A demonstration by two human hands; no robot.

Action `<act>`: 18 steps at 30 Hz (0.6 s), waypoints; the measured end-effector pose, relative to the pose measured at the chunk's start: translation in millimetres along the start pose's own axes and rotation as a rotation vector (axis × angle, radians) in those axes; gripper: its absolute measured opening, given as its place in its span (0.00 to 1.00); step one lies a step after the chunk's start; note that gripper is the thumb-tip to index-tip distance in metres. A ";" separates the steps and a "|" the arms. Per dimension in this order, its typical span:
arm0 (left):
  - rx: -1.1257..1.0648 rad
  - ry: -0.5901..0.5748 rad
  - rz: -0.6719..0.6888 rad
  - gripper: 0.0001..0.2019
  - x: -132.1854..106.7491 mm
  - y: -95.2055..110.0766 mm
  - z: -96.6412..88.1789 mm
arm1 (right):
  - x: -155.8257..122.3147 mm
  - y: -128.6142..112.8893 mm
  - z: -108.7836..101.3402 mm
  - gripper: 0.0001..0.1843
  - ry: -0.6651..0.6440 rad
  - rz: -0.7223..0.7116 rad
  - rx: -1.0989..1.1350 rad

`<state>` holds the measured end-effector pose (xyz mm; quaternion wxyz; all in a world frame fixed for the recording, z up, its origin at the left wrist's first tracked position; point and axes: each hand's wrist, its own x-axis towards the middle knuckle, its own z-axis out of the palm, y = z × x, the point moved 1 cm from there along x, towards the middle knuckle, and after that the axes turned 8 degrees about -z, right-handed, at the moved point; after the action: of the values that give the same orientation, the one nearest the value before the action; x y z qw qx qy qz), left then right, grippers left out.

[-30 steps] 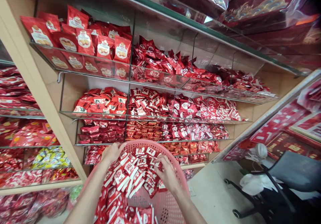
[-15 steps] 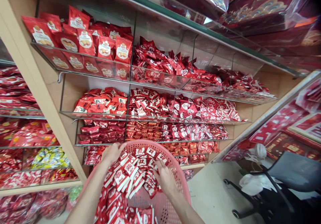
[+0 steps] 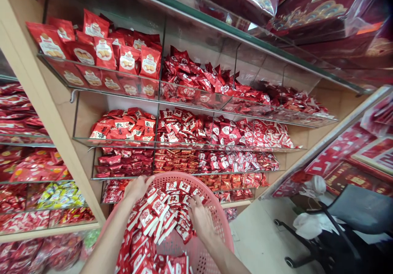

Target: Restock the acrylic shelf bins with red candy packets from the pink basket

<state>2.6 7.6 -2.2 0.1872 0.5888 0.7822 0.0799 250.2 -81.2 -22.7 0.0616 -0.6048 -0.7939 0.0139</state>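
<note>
A round pink plastic basket (image 3: 225, 221) with small holes in its wall stands before me, partly filled with red-and-white wrapped candy packets (image 3: 159, 206). My left hand (image 3: 138, 187) is closed over the basket's far left rim, its thumb and fingers at the edge. Inside, toward the right wall, my right hand (image 3: 200, 216) has its fingers curled on candy packets; the fingertips are partly hidden among them. Bare basket bottom shows below the packets in the middle.
Glass shelves (image 3: 190, 145) with dividers hold many red packets in front of me. A second shelf unit (image 3: 30, 159) with more sweets stands left. At the right are a black office chair (image 3: 353, 212) and a tiled floor (image 3: 258, 233). Boxes (image 3: 319, 12) sit overhead.
My right hand's fingers have curled in more among the packets, with a slight shift of the hand. My left hand stays on the rim, and the basket has hardly moved.
</note>
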 end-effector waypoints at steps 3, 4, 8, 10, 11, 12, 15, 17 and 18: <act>-0.010 0.005 0.003 0.32 1.2 -1.6 2.4 | -1.6 -1.7 -3.4 0.10 0.064 -0.041 0.031; -0.015 0.008 0.009 0.32 1.7 -2.2 3.4 | -0.8 -3.0 -6.7 0.09 0.101 -0.062 0.047; -0.031 0.020 0.013 0.32 3.8 -3.8 6.1 | 17.7 -8.8 -40.9 0.10 0.312 -0.152 0.125; -0.037 0.018 0.009 0.32 4.1 -3.6 6.1 | 36.8 -10.1 -70.6 0.11 0.422 -0.201 0.183; -0.038 0.014 0.006 0.32 3.9 -3.4 5.8 | 48.3 -10.4 -87.2 0.11 0.462 -0.232 0.212; -0.037 0.011 0.002 0.32 3.6 -3.1 5.2 | 60.7 -10.6 -104.4 0.11 0.502 -0.255 0.230; -0.036 0.005 0.002 0.31 2.4 -2.9 3.8 | 100.4 -14.4 -150.9 0.11 0.547 -0.264 0.185; -0.040 0.009 0.005 0.31 2.2 -3.4 3.8 | 126.5 -21.8 -172.1 0.12 0.516 -0.240 0.107; -0.043 0.011 0.006 0.31 2.4 -3.9 4.2 | 138.8 -26.9 -179.0 0.12 0.484 -0.226 0.062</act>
<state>0.2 8.3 -7.9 0.1954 0.5865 0.7796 0.1007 208.8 35.7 168.7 0.2693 -0.4958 -0.8177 -0.1140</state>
